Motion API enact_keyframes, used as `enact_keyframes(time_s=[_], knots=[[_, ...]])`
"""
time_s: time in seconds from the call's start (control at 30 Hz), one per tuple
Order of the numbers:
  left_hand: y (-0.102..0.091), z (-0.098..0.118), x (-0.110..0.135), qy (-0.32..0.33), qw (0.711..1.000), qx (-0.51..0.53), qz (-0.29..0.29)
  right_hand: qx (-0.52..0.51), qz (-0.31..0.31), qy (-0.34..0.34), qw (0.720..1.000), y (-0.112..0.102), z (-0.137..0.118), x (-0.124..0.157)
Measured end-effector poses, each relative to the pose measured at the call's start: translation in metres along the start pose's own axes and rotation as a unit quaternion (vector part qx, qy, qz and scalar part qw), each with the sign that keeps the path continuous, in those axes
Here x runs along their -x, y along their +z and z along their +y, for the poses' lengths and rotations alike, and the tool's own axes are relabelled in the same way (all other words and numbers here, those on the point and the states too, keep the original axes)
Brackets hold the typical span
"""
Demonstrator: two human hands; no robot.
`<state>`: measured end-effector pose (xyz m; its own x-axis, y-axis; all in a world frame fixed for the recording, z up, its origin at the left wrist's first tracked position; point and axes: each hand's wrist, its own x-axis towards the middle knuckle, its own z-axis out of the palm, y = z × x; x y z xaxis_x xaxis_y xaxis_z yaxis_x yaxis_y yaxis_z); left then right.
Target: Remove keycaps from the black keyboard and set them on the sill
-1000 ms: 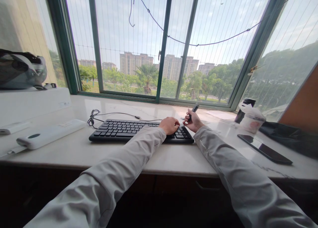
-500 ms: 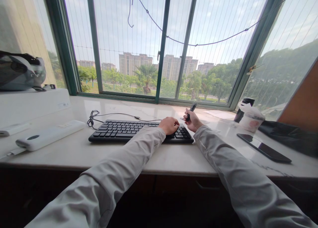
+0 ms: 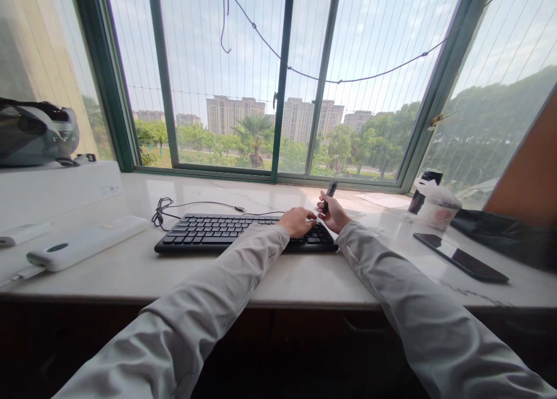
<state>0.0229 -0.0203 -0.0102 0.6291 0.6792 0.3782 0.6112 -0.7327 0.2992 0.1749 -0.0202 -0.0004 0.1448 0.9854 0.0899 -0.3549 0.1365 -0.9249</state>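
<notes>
A black keyboard (image 3: 209, 232) lies on the pale stone counter in front of me. My left hand (image 3: 298, 221) is over its right part, fingers bent and drawn together toward the number pad (image 3: 319, 236); what they pinch, if anything, is too small to make out. Just right of it, my right hand (image 3: 334, 213) is closed around a slim black tool (image 3: 331, 191) held upright, whose exact kind I cannot tell. The fingertips of both hands nearly meet above the number pad, where a tiny whitish spot shows.
A coiled black cable (image 3: 162, 212) lies behind the keyboard. On the left are a white power strip-like device (image 3: 91, 242) and a white box (image 3: 56, 187) bearing a dark headset (image 3: 37, 132). To the right sit a phone (image 3: 461, 257), a bagged cup (image 3: 439, 207) and a black bottle (image 3: 418, 200).
My left fingers have shifted slightly right, closer to my right hand. The black tool has tipped a little more upright. The whole view has moved slightly.
</notes>
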Motion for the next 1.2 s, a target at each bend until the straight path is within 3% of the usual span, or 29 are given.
enact_keyframes(time_s=[0.47, 0.8, 1.03, 1.2], knots=[[0.000, 0.000, -0.001, -0.012, 1.000, 0.009, -0.010, 0.005, 0.015, 0.002, 1.000, 0.003, 0.001, 0.000], [-0.001, 0.002, 0.000, -0.009, 0.999, -0.030, -0.035, -0.011, -0.020, -0.024, 0.999, 0.005, 0.005, 0.001], [0.003, -0.002, -0.001, -0.001, 0.999, -0.036, -0.029, -0.005, -0.026, -0.012, 1.000, 0.003, 0.008, 0.000], [0.002, 0.000, 0.001, -0.010, 0.999, -0.048, -0.008, -0.003, -0.006, -0.042, 0.999, 0.001, 0.013, -0.002]])
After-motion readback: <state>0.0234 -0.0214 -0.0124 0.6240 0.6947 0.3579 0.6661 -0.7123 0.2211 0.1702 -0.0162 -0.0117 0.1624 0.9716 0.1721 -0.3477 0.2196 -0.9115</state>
